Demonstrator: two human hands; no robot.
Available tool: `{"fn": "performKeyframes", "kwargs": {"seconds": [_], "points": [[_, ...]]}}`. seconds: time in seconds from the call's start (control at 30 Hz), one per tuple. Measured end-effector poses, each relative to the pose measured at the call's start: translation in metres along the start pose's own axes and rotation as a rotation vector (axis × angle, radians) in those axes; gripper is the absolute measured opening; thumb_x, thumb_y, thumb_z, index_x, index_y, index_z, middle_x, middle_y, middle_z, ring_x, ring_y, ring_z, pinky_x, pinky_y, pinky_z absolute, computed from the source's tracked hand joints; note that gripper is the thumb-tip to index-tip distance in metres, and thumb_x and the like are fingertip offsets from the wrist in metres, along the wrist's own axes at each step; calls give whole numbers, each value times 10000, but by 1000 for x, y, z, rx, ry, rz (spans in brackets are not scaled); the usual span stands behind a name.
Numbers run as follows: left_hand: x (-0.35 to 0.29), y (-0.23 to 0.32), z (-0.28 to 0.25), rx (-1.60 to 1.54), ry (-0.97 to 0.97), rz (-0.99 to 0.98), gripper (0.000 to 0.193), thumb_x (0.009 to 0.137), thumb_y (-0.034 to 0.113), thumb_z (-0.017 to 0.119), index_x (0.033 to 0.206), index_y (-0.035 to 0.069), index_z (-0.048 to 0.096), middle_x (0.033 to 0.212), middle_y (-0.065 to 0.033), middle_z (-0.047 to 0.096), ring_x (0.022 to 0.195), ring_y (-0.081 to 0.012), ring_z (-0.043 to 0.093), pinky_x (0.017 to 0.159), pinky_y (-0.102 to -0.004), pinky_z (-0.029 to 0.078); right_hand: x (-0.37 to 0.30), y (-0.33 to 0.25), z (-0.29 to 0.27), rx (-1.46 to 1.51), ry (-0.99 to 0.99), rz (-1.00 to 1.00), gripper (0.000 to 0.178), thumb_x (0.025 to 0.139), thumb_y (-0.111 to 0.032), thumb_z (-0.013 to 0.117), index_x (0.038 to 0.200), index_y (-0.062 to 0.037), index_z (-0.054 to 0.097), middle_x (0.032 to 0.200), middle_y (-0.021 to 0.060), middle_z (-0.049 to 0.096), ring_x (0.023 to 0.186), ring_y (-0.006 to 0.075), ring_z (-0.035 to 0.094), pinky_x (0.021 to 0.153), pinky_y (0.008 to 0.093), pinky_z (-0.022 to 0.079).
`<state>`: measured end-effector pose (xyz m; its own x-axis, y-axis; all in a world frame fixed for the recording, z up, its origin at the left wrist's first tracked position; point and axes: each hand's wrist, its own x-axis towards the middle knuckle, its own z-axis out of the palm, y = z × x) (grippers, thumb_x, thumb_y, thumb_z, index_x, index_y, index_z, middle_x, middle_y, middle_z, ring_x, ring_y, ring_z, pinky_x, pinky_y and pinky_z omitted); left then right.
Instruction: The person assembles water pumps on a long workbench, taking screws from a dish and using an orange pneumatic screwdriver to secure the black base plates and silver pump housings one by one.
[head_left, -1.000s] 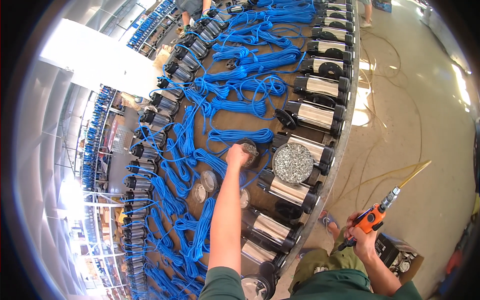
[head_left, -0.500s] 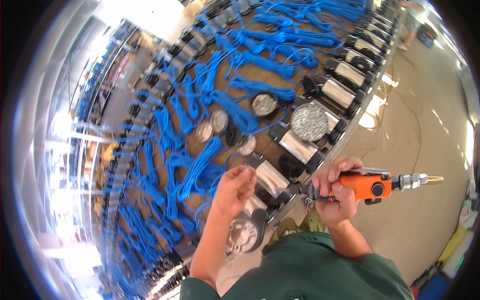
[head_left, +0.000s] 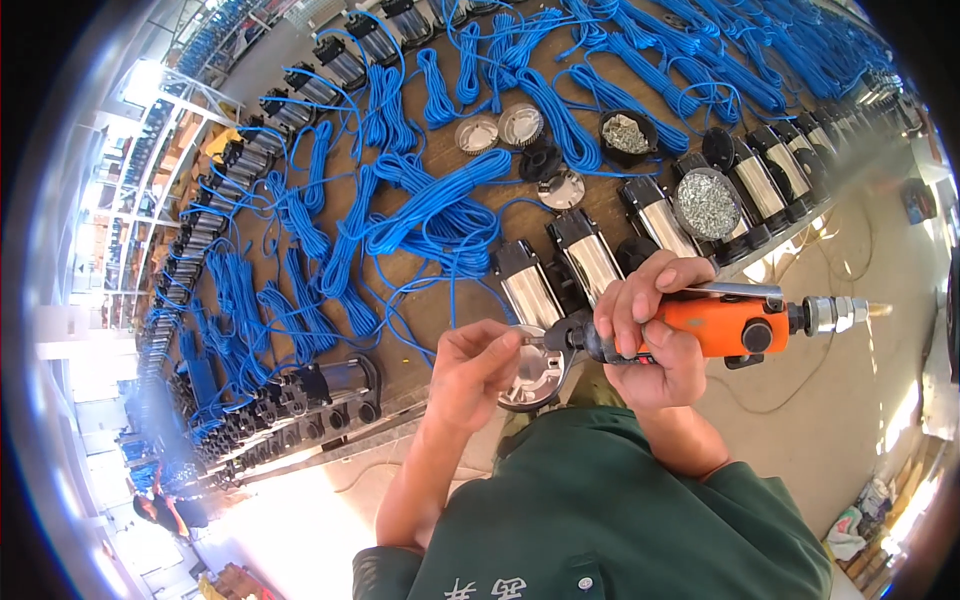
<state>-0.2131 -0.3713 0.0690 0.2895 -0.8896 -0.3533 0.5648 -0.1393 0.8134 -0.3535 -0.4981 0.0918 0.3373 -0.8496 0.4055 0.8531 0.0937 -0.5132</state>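
My right hand [head_left: 650,335] is wrapped around an orange pneumatic driver [head_left: 715,327] with a silver lever and a metal hose coupling. The driver's dark nose points left, toward my other hand. My left hand [head_left: 475,370] is closed in a pinch on a thin metal piece at the nose; whether this is a screw or a bit I cannot tell. Just below and behind these fingers is a round, silvery cast-metal housing [head_left: 537,375], partly covered by the hands. Silver motor cylinders with black ends [head_left: 528,285] lie in a row along the bench edge beyond.
The brown bench [head_left: 420,310] carries many coiled blue cables [head_left: 440,205]. A round dish of screws [head_left: 708,203] sits on the motors, and a black bowl of small metal parts [head_left: 627,135] stands behind. Round metal covers [head_left: 520,125] lie near it. More motors [head_left: 340,380] line the left side.
My view has turned, so the bench appears rotated. My left hand and the driver's nose have come together, and the thin metal piece now shows between them.
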Motion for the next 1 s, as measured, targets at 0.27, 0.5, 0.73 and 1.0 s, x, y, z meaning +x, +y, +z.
{"fn": "performKeyframes", "kwargs": {"seconds": [0.27, 0.5, 0.73, 1.0], "points": [[9, -5, 10, 1381, -235, 121, 208, 824, 176, 656, 986, 59, 714, 658, -160, 617, 609, -287, 611, 588, -347, 473, -40, 13, -42, -190, 159, 289, 318, 739, 90, 482, 1045, 5, 460, 817, 102, 515, 599, 162, 510, 602, 325, 478], [-3, -4, -6, 1141, 244, 119, 294, 808, 144, 722, 1047, -6, 639, 538, 8, 387, 534, -54, 415, 512, -240, 333, -40, 14, -45, -276, 132, 362, 329, 723, 89, 480, 1041, 3, 462, 807, 104, 524, 592, 152, 517, 576, 305, 475], [-22, -33, -51, 707, 378, -121, 566, 745, 143, 801, 1196, -87, 548, 628, 91, 362, 586, -15, 330, 525, -198, 246, -37, 20, -36, -439, -78, 454, 315, 708, 117, 489, 996, -10, 476, 847, 113, 512, 623, 149, 523, 548, 272, 477], [-23, -45, -53, 580, 405, -114, 569, 751, 89, 783, 1225, -98, 529, 691, 68, 460, 613, -12, 392, 537, -180, 281, -28, 18, -26, -509, -73, 449, 193, 686, 75, 573, 858, -13, 584, 771, 59, 609, 681, 112, 604, 634, 250, 500]]}}
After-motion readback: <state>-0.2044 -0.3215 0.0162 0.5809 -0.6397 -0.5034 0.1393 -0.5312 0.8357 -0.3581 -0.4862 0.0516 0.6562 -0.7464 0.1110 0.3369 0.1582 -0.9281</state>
